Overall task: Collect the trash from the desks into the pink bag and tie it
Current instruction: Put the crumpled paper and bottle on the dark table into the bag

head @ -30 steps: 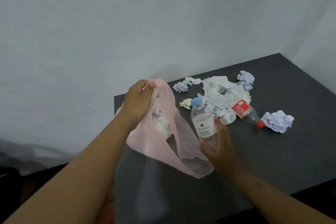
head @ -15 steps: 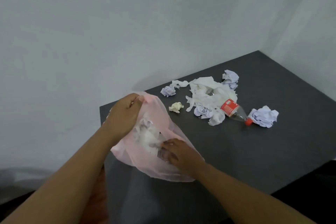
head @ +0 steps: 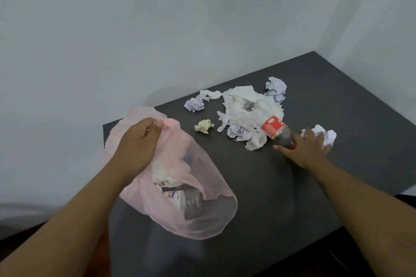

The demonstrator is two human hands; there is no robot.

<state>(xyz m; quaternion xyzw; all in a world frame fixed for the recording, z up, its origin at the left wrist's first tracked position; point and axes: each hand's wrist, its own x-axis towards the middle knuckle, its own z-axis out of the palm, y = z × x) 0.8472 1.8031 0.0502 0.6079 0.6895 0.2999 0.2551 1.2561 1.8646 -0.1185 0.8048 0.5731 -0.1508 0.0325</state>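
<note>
Pink bag [head: 202, 216] in left fingers [head: 157, 124], right fingers [head: 309, 134] wide, dark desk [head: 337, 108], white walls [head: 157, 29]

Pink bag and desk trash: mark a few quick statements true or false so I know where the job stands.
1. The left hand grips the pink bag by its rim. True.
2. A clear bottle lies inside the pink bag. True.
3. The red-label bottle is inside the bag. False: it lies on the desk, with the right hand at its cap end.
4. The bag is tied. False: its mouth gapes open.
5. A yellowish paper wad lies on the desk. True.
</note>
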